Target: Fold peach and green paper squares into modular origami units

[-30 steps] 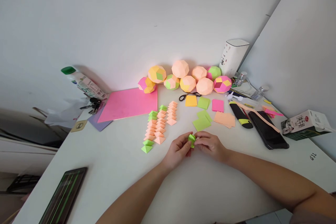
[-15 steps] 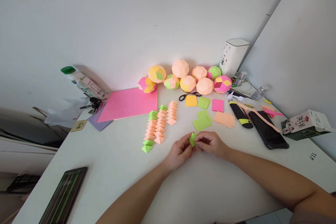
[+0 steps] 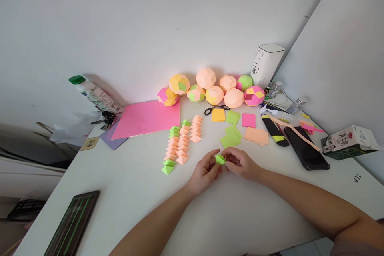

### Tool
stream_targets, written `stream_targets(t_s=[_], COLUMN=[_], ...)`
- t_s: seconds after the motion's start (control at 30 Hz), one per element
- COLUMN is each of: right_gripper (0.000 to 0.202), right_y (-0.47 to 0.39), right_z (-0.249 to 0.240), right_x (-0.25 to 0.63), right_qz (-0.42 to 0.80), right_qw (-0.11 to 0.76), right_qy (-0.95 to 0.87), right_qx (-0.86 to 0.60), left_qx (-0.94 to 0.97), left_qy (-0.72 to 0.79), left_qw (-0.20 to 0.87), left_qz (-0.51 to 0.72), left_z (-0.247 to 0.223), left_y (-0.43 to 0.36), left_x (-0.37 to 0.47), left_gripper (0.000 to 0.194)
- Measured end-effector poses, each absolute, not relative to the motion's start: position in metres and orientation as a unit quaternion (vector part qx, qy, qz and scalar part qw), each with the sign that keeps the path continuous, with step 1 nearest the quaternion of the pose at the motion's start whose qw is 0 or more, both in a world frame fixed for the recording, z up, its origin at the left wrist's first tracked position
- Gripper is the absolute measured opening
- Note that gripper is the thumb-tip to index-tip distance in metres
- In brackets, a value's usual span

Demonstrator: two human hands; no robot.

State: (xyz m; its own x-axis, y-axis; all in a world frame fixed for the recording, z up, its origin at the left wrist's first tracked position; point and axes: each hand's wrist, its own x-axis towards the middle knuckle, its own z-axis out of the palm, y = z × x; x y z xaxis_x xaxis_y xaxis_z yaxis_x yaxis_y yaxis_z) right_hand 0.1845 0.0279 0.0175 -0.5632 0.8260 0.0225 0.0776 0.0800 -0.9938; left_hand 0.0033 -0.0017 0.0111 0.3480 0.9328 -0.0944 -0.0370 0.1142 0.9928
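A small folded piece of green paper (image 3: 220, 160) is between my two hands, above the white table. My left hand (image 3: 204, 171) pinches it from the left with thumb and fingers. From the right, my right hand (image 3: 241, 163) grips its edge with curled fingertips. Beyond my hands lie loose green paper squares (image 3: 230, 139) and a fanned stack of peach paper squares (image 3: 257, 136). To the left stand rows of folded peach paper units (image 3: 183, 148), with folded green units (image 3: 168, 169) at the near end of one row.
Faceted paper balls (image 3: 206, 78) line the wall, with black scissors (image 3: 208, 111) before them. A pink sheet (image 3: 147, 118) lies left. At right are a utility knife (image 3: 275, 131), a black phone (image 3: 306, 148) and a milk carton (image 3: 349, 142). A dark tablet-like panel (image 3: 72, 224) lies front left.
The green paper has turned between my fingers, from a narrow upright shape to a wider one with its folds showing. My hands have barely shifted.
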Motion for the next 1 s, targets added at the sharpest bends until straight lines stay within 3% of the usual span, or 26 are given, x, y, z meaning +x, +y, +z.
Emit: stream_targets(t_s=[0.5,0.8,1.0], right_gripper=[0.01,0.01,0.006], right_y=[0.027,0.027,0.027], right_z=[0.009,0.016,0.016], right_x=[0.181,0.18,0.185], right_qz=[0.463,0.466,0.578], right_qw=[0.329,0.351,0.351], right_qy=[-0.749,-0.73,-0.651], right_qx=[-0.34,-0.356,-0.344], left_qx=[0.67,0.578,0.55], left_qy=[0.414,0.426,0.454], left_qw=[0.494,0.576,0.585], left_qz=[0.369,0.39,0.386], left_z=[0.005,0.008,0.012], left_y=[-0.005,-0.005,-0.004], left_x=[0.005,0.005,0.002], left_gripper=[0.045,0.044,0.042])
